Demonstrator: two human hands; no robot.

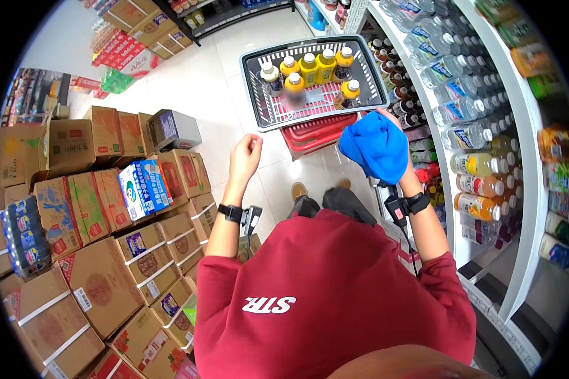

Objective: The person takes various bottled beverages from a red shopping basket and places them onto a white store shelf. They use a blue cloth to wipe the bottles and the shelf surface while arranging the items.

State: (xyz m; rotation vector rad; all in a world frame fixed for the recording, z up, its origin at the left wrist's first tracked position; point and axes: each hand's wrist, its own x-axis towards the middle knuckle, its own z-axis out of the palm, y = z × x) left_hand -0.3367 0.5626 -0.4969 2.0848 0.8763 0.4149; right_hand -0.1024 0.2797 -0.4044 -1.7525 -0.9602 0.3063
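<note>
My right hand (392, 119) grips a bunched blue cloth (374, 146), which hides most of the fingers. In front of the white shelf's bottles, that hand is near the right front corner of a grey basket (320, 113). My left hand (246, 158) hangs in the air by the basket's left front corner, fingers curled together with nothing seen in them. Inside the basket stand several bottles with white caps, among them a yellow bottle (308, 71) and an orange-topped bottle (351, 90). Beneath it sits a red basket (313, 137).
Stacked cardboard cartons (99, 284) line the left side, with a blue-and-white box (144, 188) and a shrink-wrapped can pack (24, 237) on them. On the right, a white shelf (517, 118) holds rows of drinks, including clear water bottles (457, 111). Pale floor tiles (218, 99) run between.
</note>
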